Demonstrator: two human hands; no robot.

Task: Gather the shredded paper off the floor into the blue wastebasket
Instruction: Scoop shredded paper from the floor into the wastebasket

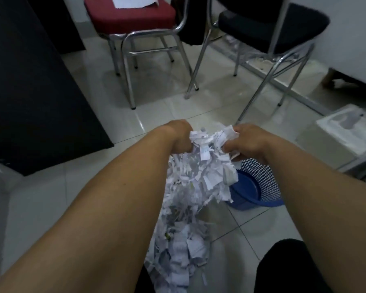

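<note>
A big bunch of white shredded paper [205,163] hangs between my hands, lifted above the floor. My left hand [179,137] grips its left side and my right hand [246,142] grips its right side. Strands trail down from the bunch to a pile of shredded paper [182,252] on the tiles between my arms. The blue wastebasket [260,185], with mesh walls, lies tilted on the floor just right of the bunch, under my right wrist. Its opening faces me, and the hanging paper hides its left part.
A red-cushioned chair [131,17] and a black-cushioned chair [270,24] with chrome legs stand ahead. A dark cabinet [30,85] fills the left. A white box-like machine [342,134] sits at the right. My dark-clothed knee [287,267] is at the lower right.
</note>
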